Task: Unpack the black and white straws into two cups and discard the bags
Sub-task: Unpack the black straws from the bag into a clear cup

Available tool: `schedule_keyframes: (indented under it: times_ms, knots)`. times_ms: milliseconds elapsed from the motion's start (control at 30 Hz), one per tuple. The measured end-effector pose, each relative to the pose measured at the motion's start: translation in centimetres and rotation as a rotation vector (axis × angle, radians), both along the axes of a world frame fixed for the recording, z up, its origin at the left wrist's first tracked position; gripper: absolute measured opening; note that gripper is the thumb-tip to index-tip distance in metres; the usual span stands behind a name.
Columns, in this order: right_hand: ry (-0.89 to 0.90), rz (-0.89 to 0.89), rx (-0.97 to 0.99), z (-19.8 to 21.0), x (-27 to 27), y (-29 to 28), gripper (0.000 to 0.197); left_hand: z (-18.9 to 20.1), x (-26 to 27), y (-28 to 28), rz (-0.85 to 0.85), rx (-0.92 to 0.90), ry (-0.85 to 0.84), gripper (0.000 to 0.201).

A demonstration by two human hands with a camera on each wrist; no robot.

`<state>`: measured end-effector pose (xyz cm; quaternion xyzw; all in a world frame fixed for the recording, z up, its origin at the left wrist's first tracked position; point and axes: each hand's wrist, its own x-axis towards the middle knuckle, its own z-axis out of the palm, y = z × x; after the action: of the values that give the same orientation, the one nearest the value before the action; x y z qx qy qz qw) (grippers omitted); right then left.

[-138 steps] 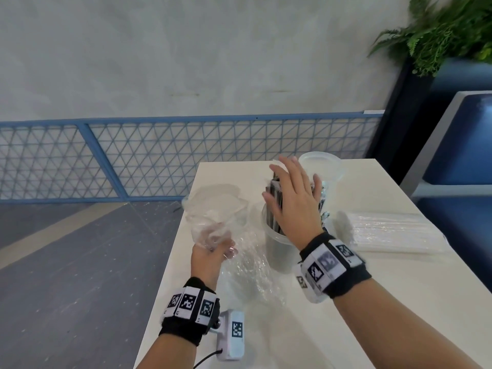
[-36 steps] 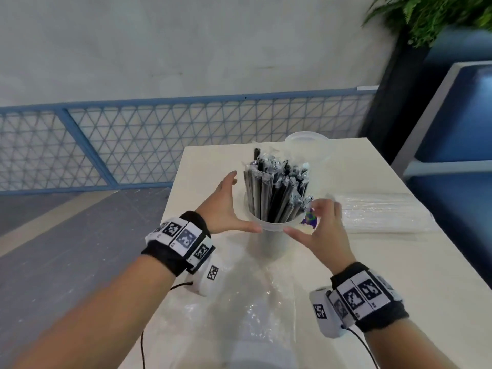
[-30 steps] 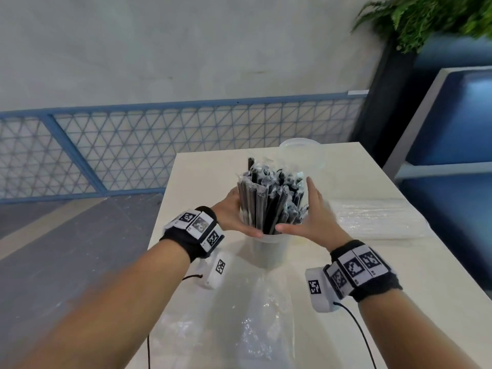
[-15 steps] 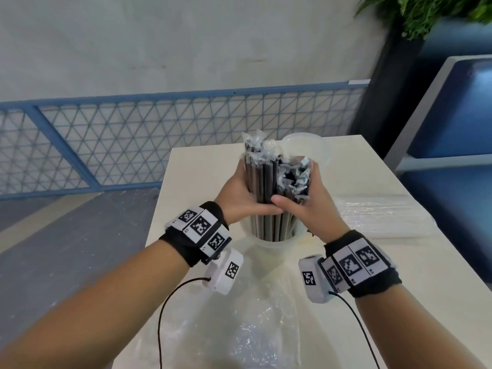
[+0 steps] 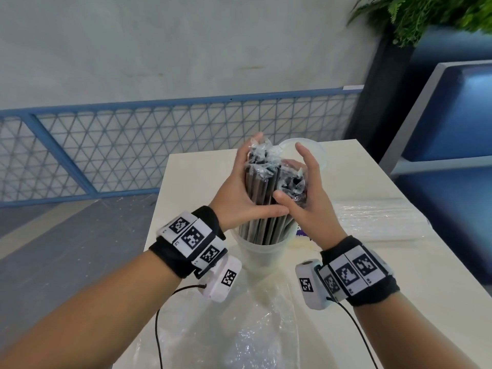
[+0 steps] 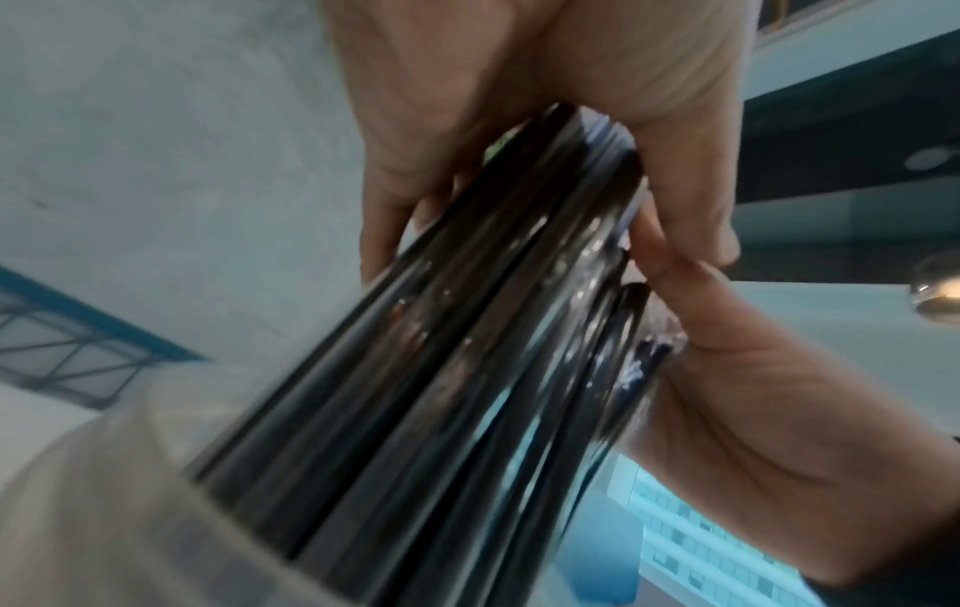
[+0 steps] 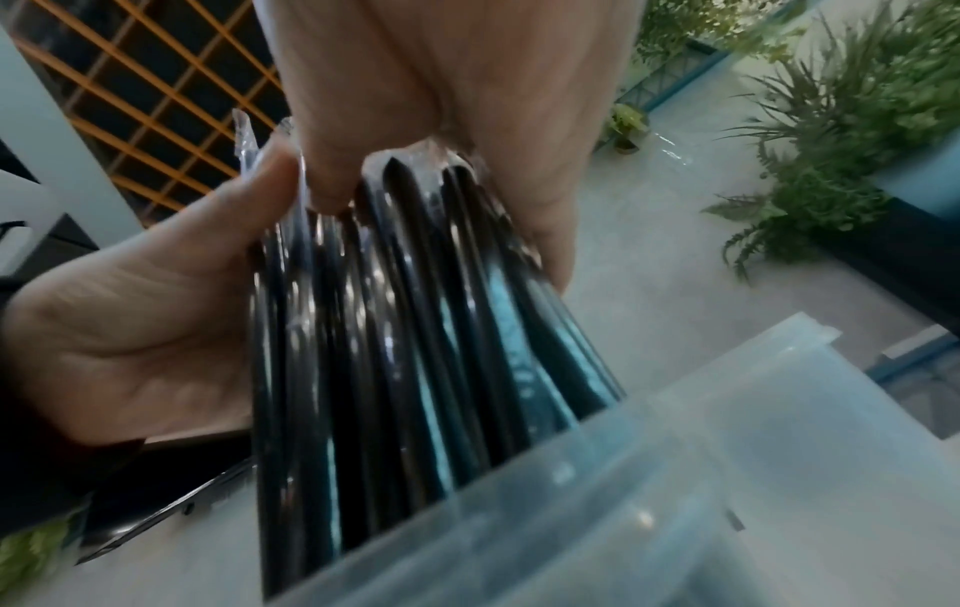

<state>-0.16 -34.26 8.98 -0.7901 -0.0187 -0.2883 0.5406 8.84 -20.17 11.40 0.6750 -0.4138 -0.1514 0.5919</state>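
Black straws (image 5: 266, 198), each in a clear wrapper, stand as a bundle in a translucent cup (image 5: 262, 253) at mid-table. My left hand (image 5: 246, 185) grips the bundle from the left, thumb across its front. From the right, my right hand (image 5: 302, 187) cups it, thumb on the straws and index finger raised. The left wrist view shows my left hand (image 6: 519, 102) and right hand (image 6: 753, 390) round the straws (image 6: 467, 369). The right wrist view shows the straws (image 7: 389, 328) entering the cup (image 7: 727, 493). A bag of white straws (image 5: 378, 219) lies to the right.
A second, empty cup (image 5: 316, 153) stands just behind the hands. A crumpled clear bag (image 5: 253, 331) lies on the white table (image 5: 197, 177) in front of the cup. A blue mesh railing (image 5: 133, 155) runs past the left edge and blue seats (image 5: 452, 129) stand at the right.
Both hands came in from either side of the cup and closed round the black straws, bunching the loose spread into a tight upright bundle. Earlier, the left hand held the clear bag.
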Motion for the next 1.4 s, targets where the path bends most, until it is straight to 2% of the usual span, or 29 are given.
schedule_keyframes:
  times_ms: [133,267,333,400,467,533,600,667,733,800,833,933,967,1033,1100,1167,1233,1267,1333,1400]
  knots:
    - [-0.021,0.011,-0.188,-0.2,0.8,0.6,0.046,0.9,-1.4,0.4,0.155,-0.190,-0.102,0.087]
    - [0.107,-0.027,-0.454,-2.3,1.5,0.7,0.049,-0.9,-1.8,0.0,0.322,-0.178,-0.287,0.046]
    - [0.119,-0.042,-0.531,-3.0,1.4,0.6,0.047,-2.3,-1.9,-0.3,0.376,-0.155,-0.282,0.034]
    - [0.102,-0.038,-0.476,-3.1,1.3,0.4,0.045,-3.8,-2.1,-0.5,0.408,-0.157,-0.240,0.029]
    - [0.105,-0.039,-0.306,-2.8,1.0,0.3,0.049,-5.3,-2.3,-0.6,0.433,-0.136,-0.220,0.028]
    - [0.155,-0.025,-0.119,-2.9,0.6,0.1,0.068,-6.6,-2.3,-0.4,0.422,-0.100,-0.207,0.028]
    - [0.237,0.076,0.020,-3.4,0.2,-0.3,0.094,-7.0,-2.2,-0.1,0.406,-0.037,-0.228,0.033]
    - [0.309,0.193,0.036,-3.7,-0.2,-0.6,0.114,-6.2,-1.9,0.3,0.426,0.004,-0.320,0.046]
    - [0.345,0.254,-0.057,-3.5,-0.4,-1.0,0.123,-4.3,-1.7,0.6,0.460,-0.019,-0.437,0.062]
    - [0.364,0.262,-0.165,-3.4,-0.3,-1.1,0.123,-2.4,-1.1,0.3,0.451,0.028,-0.558,0.067]
    - [0.378,0.260,-0.208,-3.3,-0.2,-1.1,0.122,-1.8,-0.7,0.0,0.422,0.117,-0.583,0.065]
    - [0.420,0.253,-0.280,-2.9,0.0,-0.7,0.118,-1.7,0.1,-1.2,0.281,0.503,-0.542,0.054]
    - [0.425,0.256,-0.285,-2.9,0.1,-0.7,0.118,-2.1,0.2,-1.3,0.243,0.550,-0.525,0.052]
    - [0.420,0.243,-0.273,-2.9,0.2,-0.8,0.117,-2.8,0.3,-0.8,0.178,0.460,-0.462,0.058]
    - [0.375,0.245,-0.177,-3.3,0.2,-1.3,0.116,-3.2,0.2,0.2,0.134,0.237,-0.267,0.081]
    - [0.348,0.236,0.004,-3.6,0.0,-1.9,0.114,-4.3,0.2,1.5,0.150,0.076,-0.060,0.108]
    - [0.379,0.192,0.056,-3.5,0.0,-2.1,0.108,-5.4,0.1,2.3,0.144,0.081,0.114,0.129]
    - [0.417,0.158,-0.043,-3.2,0.1,-1.8,0.103,-5.9,0.2,2.4,0.128,0.131,0.140,0.135]
    - [0.441,0.108,-0.282,-3.0,0.5,-1.0,0.087,-6.2,0.6,2.3,0.121,0.221,0.100,0.130]
    - [0.420,0.053,-0.301,-2.7,0.8,-0.4,0.071,-5.7,0.9,2.1,0.164,0.198,0.040,0.107]
